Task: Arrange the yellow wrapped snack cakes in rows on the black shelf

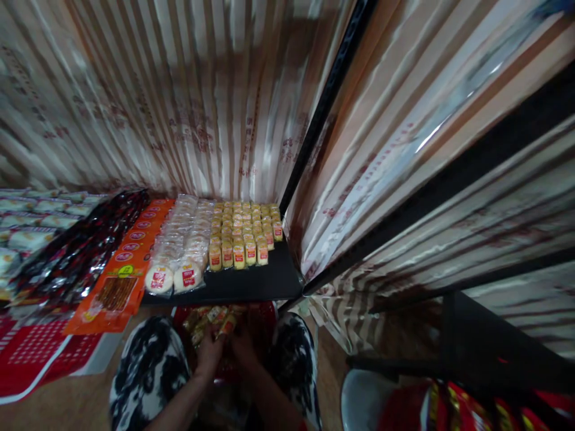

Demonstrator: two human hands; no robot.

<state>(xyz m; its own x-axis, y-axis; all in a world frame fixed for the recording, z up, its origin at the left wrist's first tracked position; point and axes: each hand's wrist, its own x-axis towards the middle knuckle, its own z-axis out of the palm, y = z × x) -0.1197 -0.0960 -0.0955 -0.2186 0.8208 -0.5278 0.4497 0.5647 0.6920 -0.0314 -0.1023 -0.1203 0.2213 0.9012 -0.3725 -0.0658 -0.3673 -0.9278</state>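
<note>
Low between my knees is a red basket (271,314) holding small yellow-wrapped snack packets (196,326). My left hand (210,354) reaches into it, its fingers closed at a snack packet (228,325) that sticks up above the others. Close beside that packet is my right hand (242,349), whose fingers are dark and partly hidden, so their grip is unclear. Just above the basket, on a black shelf (256,285), similar yellow snack packets (239,256) stand in tight rows. The front row has red labels.
Left along the shelf lie round white packaged cakes (160,279), orange snack bags (117,293) and dark shiny packets (76,257). A black post (323,102) rises at the shelf corner. Another red basket (40,353) sits lower left; red bags (467,407) lie lower right.
</note>
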